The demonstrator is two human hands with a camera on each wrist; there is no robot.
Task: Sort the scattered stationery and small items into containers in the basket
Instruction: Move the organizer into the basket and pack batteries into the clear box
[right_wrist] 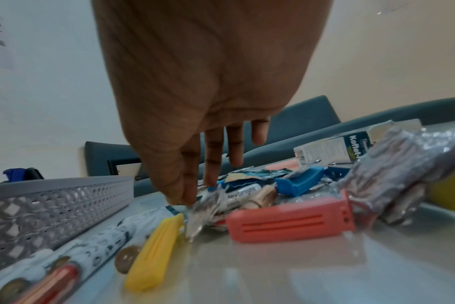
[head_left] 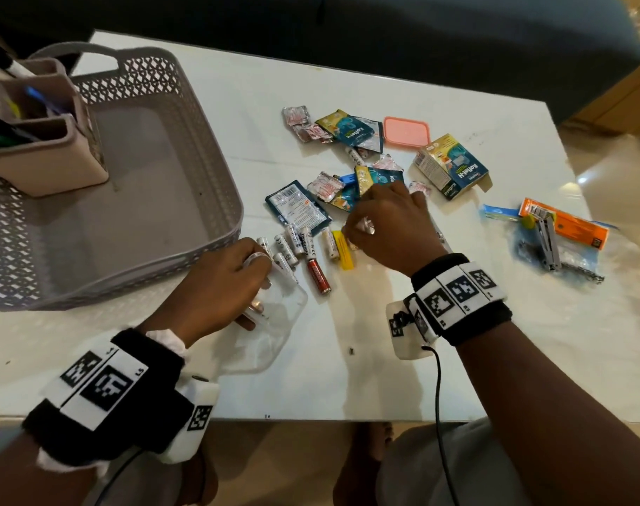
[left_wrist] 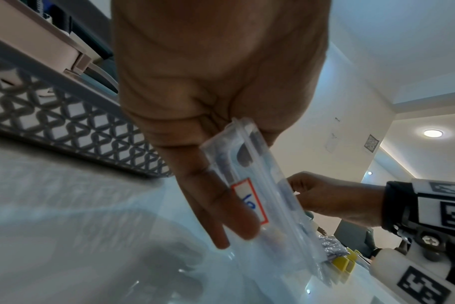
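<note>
Left hand (head_left: 225, 284): fingers (left_wrist: 222, 207) curled on the mouth of a clear zip bag (head_left: 271, 323), pinching it; bag lying flat on the bench (head_left: 457, 359) under and behind the palm; white label with a red border on the bag, seen from the wrist.
Right hand (head_left: 388, 222): fingers (right_wrist: 187, 185) pinching a small crinkled clear wrapper (right_wrist: 199, 214) just above the bench; other fingers hanging loose.
Between the hands: row of white batteries (head_left: 296, 242) and one red battery (head_left: 318, 275), cylindrical, lying flat, touching or nearly so.
Just under the right fingers: yellow plastic clip (head_left: 342, 250), ribbed; a pink clip (right_wrist: 291, 223) beside it in the right-wrist view.
Beyond the right fingers: heap of foil blister strips (head_left: 305, 124), glossy teal sachets (head_left: 355, 131), a small printed carton (head_left: 448, 166), a pink lid (head_left: 407, 131).
Right of the right hand: clear bag holding metal pieces and an orange card (head_left: 563, 235), well apart from the heap.
Left of the left fingers: grey lattice basket (head_left: 187, 104), rim close to the knuckles; floor mostly bare; beige pen holder (head_left: 48, 158) with pens in its far-left corner.
Open room: bare bench on the near side of both wrists and along the right edge.
Surface: white, glossy, reflective.
Room: dark blue seat backs beyond the far edge; pale tiled floor to the right.
</note>
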